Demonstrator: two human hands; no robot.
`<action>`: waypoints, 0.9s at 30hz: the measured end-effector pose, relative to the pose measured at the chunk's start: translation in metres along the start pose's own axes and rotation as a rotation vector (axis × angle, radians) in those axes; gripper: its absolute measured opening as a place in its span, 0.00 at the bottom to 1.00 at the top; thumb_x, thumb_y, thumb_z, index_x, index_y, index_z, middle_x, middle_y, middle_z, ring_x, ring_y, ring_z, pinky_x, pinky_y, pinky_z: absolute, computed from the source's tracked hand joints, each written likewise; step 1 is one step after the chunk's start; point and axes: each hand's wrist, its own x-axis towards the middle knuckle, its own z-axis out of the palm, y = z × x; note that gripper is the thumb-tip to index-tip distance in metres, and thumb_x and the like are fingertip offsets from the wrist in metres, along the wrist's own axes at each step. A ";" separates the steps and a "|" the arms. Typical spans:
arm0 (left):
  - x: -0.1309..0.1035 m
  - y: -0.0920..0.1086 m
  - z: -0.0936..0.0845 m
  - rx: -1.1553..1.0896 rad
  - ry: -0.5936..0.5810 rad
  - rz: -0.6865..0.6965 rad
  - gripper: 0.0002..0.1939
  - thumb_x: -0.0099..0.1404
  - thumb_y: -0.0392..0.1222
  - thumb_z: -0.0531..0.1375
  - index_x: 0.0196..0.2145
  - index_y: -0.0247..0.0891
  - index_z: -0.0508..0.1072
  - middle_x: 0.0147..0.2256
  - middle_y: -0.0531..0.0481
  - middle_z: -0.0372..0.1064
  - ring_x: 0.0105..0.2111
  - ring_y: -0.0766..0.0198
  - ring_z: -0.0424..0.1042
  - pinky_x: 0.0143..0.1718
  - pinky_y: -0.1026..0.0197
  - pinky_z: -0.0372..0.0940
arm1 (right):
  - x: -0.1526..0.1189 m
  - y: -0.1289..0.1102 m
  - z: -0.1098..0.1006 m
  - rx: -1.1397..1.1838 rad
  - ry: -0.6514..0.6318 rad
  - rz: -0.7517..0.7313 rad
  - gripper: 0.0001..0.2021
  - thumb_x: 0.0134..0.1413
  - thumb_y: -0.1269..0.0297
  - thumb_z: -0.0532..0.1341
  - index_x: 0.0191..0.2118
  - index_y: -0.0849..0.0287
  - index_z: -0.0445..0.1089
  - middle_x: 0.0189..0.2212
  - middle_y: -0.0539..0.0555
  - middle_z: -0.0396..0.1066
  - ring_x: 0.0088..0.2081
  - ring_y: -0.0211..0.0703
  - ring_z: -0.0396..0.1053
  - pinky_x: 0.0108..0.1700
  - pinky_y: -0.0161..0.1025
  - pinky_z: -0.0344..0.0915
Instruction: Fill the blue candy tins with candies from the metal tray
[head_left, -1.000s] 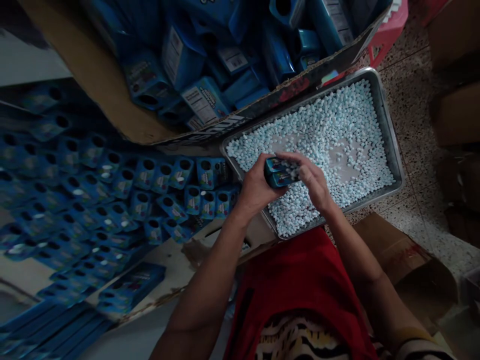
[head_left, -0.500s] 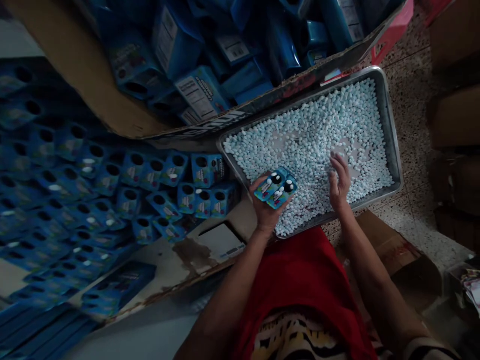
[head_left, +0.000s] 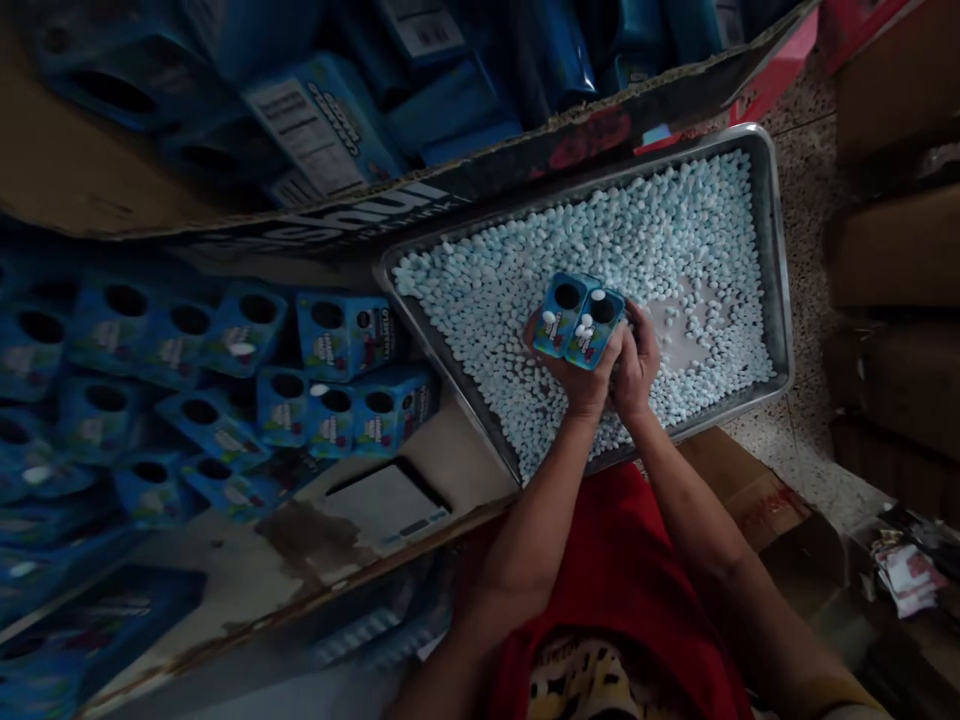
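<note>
Two small blue cartons, side by side with dark round holes in their tops, are gripped from below and the left by my left hand. A few white pieces lie on the cartons' tops around the holes. My right hand is closed against their right side, its fingertips partly hidden behind them. Both hands are above a metal tray spread with many small white and pale blue candy-like pieces. A patch of the tray's bottom shows right of my right hand.
Many similar blue cartons stand in rows on the table at left. A large cardboard box full of blue cartons borders the tray's far side. A flat grey device lies near the table edge. Brown boxes line the right side.
My left hand has carried the two cartons rightward and slightly up over the tray. My right hand has come left from the loose pieces to the cartons. The view has shifted.
</note>
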 end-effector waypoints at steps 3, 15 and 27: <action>0.004 0.032 -0.006 -0.118 0.351 -0.080 0.36 0.71 0.53 0.73 0.66 0.48 0.58 0.67 0.41 0.67 0.64 0.54 0.74 0.68 0.38 0.71 | 0.008 0.010 0.009 0.160 0.042 0.140 0.22 0.68 0.41 0.56 0.48 0.51 0.78 0.47 0.57 0.82 0.54 0.49 0.78 0.63 0.54 0.76; -0.010 0.040 -0.156 0.214 0.032 0.313 0.35 0.56 0.40 0.76 0.59 0.48 0.71 0.52 0.46 0.75 0.55 0.47 0.78 0.58 0.45 0.74 | -0.010 -0.091 -0.022 0.731 -0.118 0.382 0.15 0.60 0.45 0.64 0.34 0.51 0.67 0.37 0.55 0.76 0.42 0.47 0.77 0.42 0.44 0.76; -0.023 0.039 -0.159 0.254 -0.236 0.154 0.39 0.47 0.32 0.77 0.56 0.44 0.73 0.50 0.48 0.78 0.50 0.47 0.80 0.52 0.49 0.76 | 0.014 -0.123 0.012 0.496 -0.248 0.094 0.19 0.65 0.39 0.63 0.36 0.50 0.74 0.36 0.51 0.78 0.41 0.46 0.76 0.55 0.47 0.76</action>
